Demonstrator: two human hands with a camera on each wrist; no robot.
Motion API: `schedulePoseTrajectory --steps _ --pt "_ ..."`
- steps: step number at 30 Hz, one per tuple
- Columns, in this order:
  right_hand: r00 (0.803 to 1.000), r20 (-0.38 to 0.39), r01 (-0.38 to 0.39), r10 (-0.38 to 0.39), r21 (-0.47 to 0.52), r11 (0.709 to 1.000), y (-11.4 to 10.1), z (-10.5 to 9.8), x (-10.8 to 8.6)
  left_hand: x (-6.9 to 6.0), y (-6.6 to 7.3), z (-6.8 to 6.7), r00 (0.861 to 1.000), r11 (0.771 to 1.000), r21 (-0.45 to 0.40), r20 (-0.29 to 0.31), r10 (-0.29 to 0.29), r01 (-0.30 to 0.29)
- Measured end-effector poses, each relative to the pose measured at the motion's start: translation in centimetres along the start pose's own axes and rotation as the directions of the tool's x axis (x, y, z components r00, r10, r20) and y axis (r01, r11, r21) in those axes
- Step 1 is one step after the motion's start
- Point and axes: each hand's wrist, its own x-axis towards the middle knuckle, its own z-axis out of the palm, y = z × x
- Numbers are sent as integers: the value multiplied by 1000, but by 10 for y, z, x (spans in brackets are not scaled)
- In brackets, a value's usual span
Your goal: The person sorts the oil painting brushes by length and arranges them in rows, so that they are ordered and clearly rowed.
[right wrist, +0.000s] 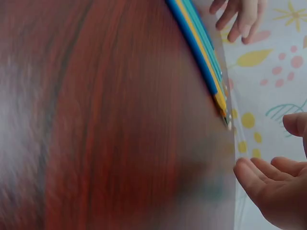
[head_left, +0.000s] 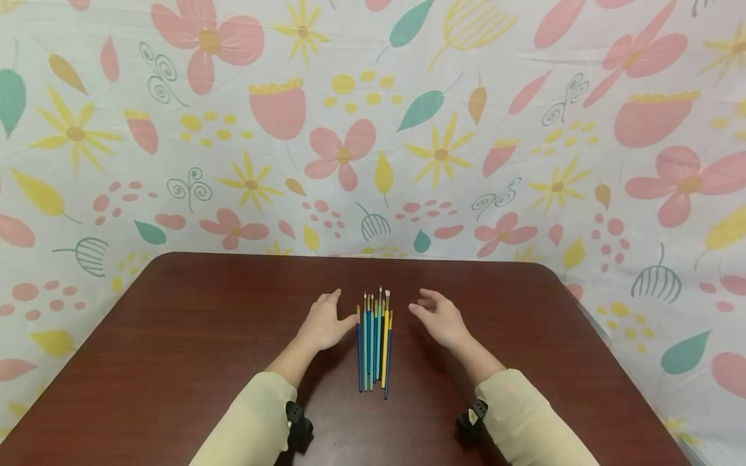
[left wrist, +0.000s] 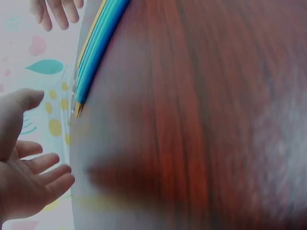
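Observation:
A bundle of slim paintbrushes lies on the table between the two hands, bristles pointing to the far edge. Their handles are dark blue, teal and black, plus a yellow-handled brush with a pale flat tip. On the left, the left hand hovers with fingers loosely extended, its thumb close to the outermost blue brush. Across a wider gap, the right hand is held with relaxed, slightly bent fingers and nothing in it. Both wrist views show the brushes apart from the near hand.
The brown wooden table has rounded far corners. Behind it hangs a white cloth printed with flowers and leaves. Dark wrist cameras sit at the cuffs of the pale yellow sleeves.

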Motion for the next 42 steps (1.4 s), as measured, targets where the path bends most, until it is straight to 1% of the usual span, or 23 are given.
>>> schedulePoseTrajectory --steps 2,4,5,7,9,12,13,15,17,21,23,25,30,36,38,41,42 --pt "999 26 -38 36 93 995 -1 4 -1 -1 0 2 1000 998 -69 -4 2 -2" --pt "995 66 -81 70 181 980 0 8 -2 -1 1 3 1000 991 -134 -9 -1 0" --pt "992 83 -106 90 219 970 -1 10 -3 -2 2 4 1000 986 -167 -9 -10 8" --pt "984 121 -161 131 277 947 -2 13 -5 -2 2 7 999 969 -241 2 -47 46" --pt "976 155 -196 154 314 929 -3 15 -7 -1 3 10 995 941 -323 23 -98 100" --pt "965 192 -242 182 366 899 -3 19 -10 0 4 14 985 881 -439 67 -161 174" --pt "963 201 -246 180 380 892 -3 20 -11 1 5 15 981 861 -469 81 -178 195" --pt "958 219 -261 184 403 877 -2 22 -12 2 7 16 974 837 -498 95 -207 227" --pt "953 235 -276 190 426 861 -1 25 -13 2 9 17 966 826 -502 104 -236 256" --pt "949 250 -290 192 449 845 -2 30 -13 2 11 19 956 825 -485 106 -275 291" --pt "951 241 -289 196 451 845 -2 32 -12 2 12 20 955 830 -474 101 -280 294" --pt "952 232 -288 200 452 844 -2 32 -11 3 13 21 956 836 -466 95 -276 288" --pt "952 225 -290 206 457 841 -2 33 -8 5 15 23 952 839 -454 91 -292 301" --pt "958 203 -275 202 450 849 -4 35 -6 7 15 24 950 839 -447 102 -296 309" --pt "961 193 -265 197 448 854 -5 36 -6 7 14 24 948 837 -448 106 -300 315" --pt "964 181 -259 196 451 854 -6 38 -5 8 13 23 942 829 -450 119 -315 334" --pt "964 177 -257 196 454 853 -6 38 -4 8 12 23 942 829 -448 121 -314 334"
